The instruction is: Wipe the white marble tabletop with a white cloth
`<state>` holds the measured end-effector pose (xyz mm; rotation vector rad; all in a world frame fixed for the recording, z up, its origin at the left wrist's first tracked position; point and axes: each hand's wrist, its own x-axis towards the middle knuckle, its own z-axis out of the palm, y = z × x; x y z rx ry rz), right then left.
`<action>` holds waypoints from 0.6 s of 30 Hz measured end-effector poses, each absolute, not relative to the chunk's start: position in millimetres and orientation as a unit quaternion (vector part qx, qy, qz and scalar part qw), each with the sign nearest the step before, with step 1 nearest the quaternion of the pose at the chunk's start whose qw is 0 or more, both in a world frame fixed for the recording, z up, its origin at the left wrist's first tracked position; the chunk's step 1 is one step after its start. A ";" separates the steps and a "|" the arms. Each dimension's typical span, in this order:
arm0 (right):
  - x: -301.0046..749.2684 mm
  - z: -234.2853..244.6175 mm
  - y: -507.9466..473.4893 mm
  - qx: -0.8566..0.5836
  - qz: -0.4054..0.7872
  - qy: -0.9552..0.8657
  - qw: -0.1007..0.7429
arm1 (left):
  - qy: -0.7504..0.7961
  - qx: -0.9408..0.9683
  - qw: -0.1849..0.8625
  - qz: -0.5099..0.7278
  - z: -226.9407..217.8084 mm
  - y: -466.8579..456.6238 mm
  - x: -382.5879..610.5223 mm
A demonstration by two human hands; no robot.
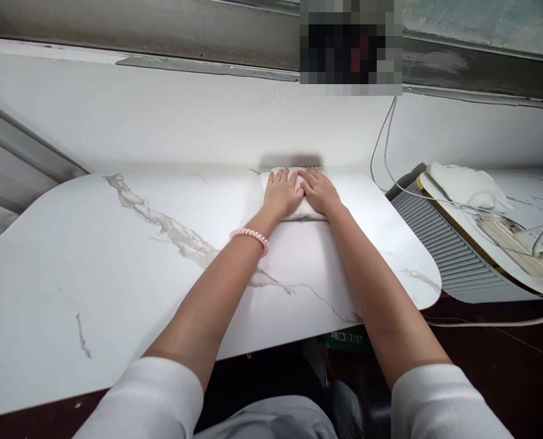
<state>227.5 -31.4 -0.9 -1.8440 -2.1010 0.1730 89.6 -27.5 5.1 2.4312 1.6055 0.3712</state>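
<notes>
A folded white cloth (304, 211) lies flat on the white marbled table (116, 274), close to the wall. My left hand (281, 194), with a pink coil band (249, 238) at the wrist, rests palm down on the cloth's left part, fingers stretched out. On its right part lies my right hand (320, 192), also flat and open. The two hands almost meet at the thumbs. Both palms hide much of the cloth.
At the right stands a ribbed grey cabinet (449, 244) with a marbled top. On it are another white cloth (468, 186) and a beige power strip (514, 247). White cables (388, 143) hang down the wall. A green box (347, 339) is under the table's front edge.
</notes>
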 end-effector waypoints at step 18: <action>242.6 1.4 -8.6 -0.626 0.047 -0.756 0.184 | 0.539 0.825 0.083 0.147 1.7 -2.1 104.9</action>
